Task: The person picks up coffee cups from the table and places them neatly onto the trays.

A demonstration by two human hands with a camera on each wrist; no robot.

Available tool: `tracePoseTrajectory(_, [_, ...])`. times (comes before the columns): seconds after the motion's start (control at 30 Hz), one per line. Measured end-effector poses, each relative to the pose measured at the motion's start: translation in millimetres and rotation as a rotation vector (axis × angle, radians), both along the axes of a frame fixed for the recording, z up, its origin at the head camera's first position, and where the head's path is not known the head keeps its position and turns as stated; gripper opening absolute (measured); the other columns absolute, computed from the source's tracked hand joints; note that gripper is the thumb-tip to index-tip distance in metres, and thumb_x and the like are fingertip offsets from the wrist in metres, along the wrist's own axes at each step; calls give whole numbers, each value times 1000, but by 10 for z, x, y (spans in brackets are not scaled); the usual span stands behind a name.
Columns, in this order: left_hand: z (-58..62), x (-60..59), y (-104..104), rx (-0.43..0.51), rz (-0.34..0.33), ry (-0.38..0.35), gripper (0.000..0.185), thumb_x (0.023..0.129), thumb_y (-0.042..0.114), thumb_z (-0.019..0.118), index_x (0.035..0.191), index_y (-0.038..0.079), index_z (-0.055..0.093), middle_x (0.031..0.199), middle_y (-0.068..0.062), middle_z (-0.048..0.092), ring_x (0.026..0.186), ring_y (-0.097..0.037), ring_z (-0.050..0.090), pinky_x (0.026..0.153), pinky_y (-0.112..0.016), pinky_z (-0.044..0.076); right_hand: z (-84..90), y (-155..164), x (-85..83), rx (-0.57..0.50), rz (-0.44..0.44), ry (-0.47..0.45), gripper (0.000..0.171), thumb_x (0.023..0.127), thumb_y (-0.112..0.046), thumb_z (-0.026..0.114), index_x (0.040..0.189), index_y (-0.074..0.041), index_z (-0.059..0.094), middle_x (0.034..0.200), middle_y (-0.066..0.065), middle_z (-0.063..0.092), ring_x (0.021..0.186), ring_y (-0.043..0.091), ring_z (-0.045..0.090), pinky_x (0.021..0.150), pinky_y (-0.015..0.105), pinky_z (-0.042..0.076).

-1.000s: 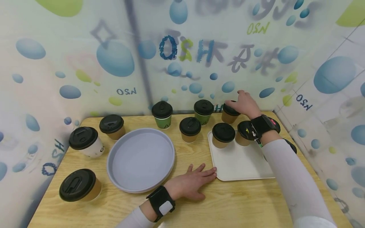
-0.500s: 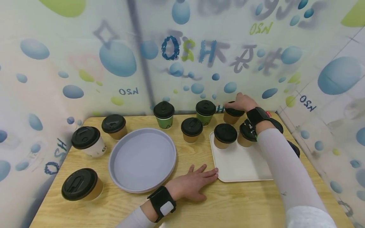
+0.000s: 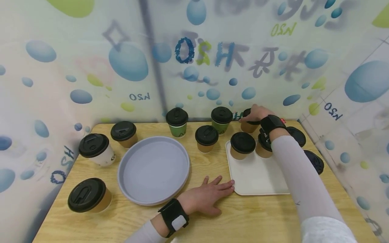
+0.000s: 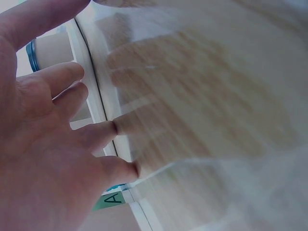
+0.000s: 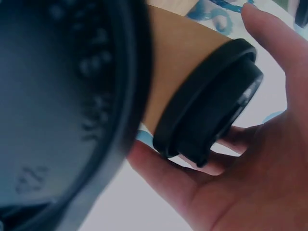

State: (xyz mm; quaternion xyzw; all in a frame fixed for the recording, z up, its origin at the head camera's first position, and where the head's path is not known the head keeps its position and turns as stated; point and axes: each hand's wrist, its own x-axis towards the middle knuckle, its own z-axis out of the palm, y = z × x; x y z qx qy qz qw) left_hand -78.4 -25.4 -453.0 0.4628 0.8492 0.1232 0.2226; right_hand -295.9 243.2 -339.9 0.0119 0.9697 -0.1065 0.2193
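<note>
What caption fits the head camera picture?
Right hand grips a black-lidded brown paper cup; left hand rests flat on the wooden table.

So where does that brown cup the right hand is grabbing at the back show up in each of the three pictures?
Head view: the brown cup stands at the back right, behind the white tray, with the right hand over its lid.
Left wrist view: not in it.
Right wrist view: the cup fills the middle, on its side.
Shared landmark: the right hand.

Left hand [image 3: 206,197] flat, right hand [image 3: 256,114] curled.
</note>
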Motion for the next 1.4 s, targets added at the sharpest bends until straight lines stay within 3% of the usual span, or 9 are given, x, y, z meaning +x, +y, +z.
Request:
tracePoseTrajectory(0.13, [-1, 6, 5, -3, -2, 13, 81, 93, 29, 73, 164, 22, 34, 172, 10, 18, 157, -32, 17, 115, -69, 27, -30, 17, 6, 9, -7, 19, 89, 95, -47, 65, 144, 18, 28, 139, 42, 44, 127, 53, 49, 103, 63, 44])
tracePoseTrajectory(0.4, [0, 18, 6, -10, 5, 19, 81, 93, 30, 74, 163, 23, 35, 171, 10, 19, 157, -31, 18, 115, -68, 27, -24, 70, -14, -13, -9, 63, 92, 94, -46, 63, 148, 16, 22, 147, 45, 27, 129, 61, 41, 103, 70, 40])
tracePoseTrajectory(0.7, [12, 11, 20, -25, 7, 25, 81, 93, 31, 74, 164, 24, 34, 172, 12, 17, 157, -29, 17, 116, -68, 27, 330, 172, 155, -154, 41, 176, 93, 96, -44, 59, 151, 17, 16, 144, 47, 23, 124, 62, 40, 100, 70, 39])
tracePoseTrajectory(0.9, [15, 10, 20, -23, 16, 2, 81, 93, 30, 74, 163, 24, 34, 172, 12, 17, 158, -29, 16, 116, -68, 26, 527, 179, 366, -243, 25, 268, 96, 98, -45, 59, 156, 13, 9, 148, 48, 18, 123, 59, 40, 98, 69, 40])
tracePoseTrajectory(1.13, [12, 15, 25, -16, 23, -6, 81, 93, 31, 75, 164, 25, 34, 172, 12, 17, 158, -29, 16, 116, -68, 25, 625, 142, 676, -286, 5, 393, 96, 97, -42, 61, 161, 7, 10, 149, 46, 20, 110, 55, 50, 90, 64, 46])
tracePoseTrajectory(1.4, [-1, 17, 34, -19, 17, 11, 81, 93, 31, 75, 163, 24, 34, 172, 10, 18, 157, -30, 18, 116, -68, 27, 701, 178, 1088, -322, 5, 494, 103, 93, -41, 69, 162, 5, 7, 149, 40, 30, 120, 51, 50, 94, 63, 45])
